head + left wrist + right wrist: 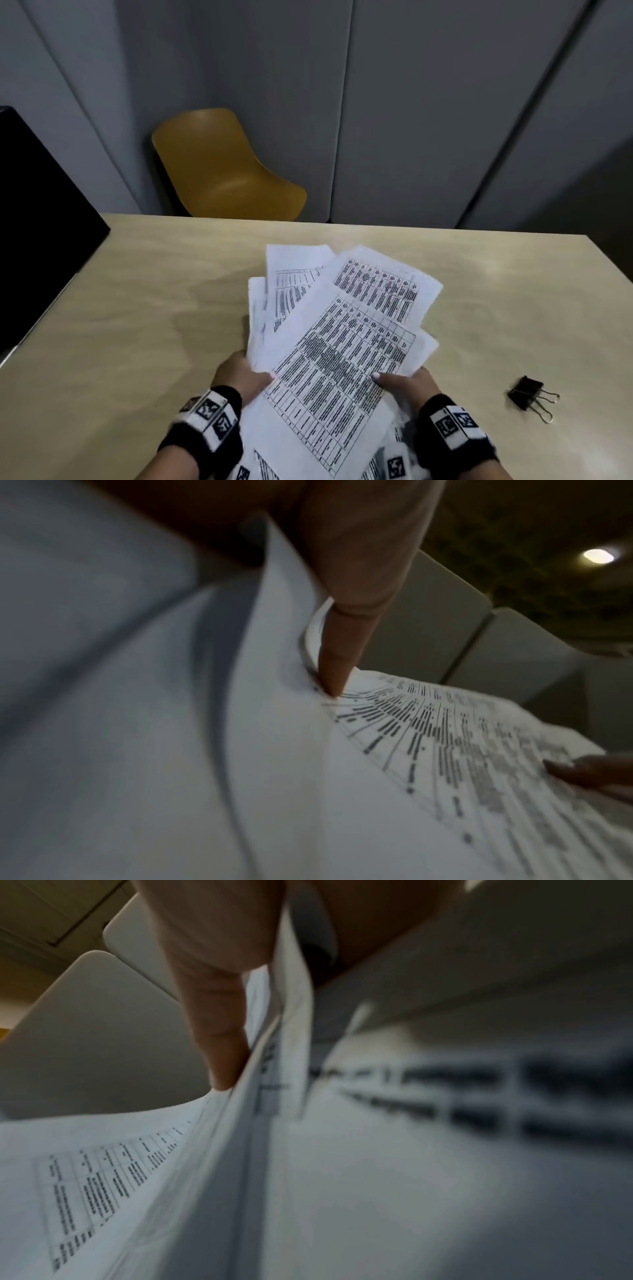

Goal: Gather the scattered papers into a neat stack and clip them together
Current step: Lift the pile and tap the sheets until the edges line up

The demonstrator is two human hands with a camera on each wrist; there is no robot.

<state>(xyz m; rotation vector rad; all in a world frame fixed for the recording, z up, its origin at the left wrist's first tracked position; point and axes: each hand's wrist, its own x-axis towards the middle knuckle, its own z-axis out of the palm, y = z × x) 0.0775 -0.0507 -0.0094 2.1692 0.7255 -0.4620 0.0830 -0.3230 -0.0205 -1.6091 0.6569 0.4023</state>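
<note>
Papers (342, 342) fanned out, at least four overlapping sheets, lifted above table (137, 325). Printed tables on them, text too blurred to read. Gripped at near left edge by left hand (239, 375), thumb on top; pinched at right edge by right hand (407, 382). One black binder clip (525, 394) lying to the right, well apart. One yellow chair (222, 168) beyond.

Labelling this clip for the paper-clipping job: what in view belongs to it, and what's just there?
Belongs to the job:
papers, fanned, held by left hand and right hand
binder clip, lying apart on the table

Just there:
yellow chair
black object at the table's left edge
</note>
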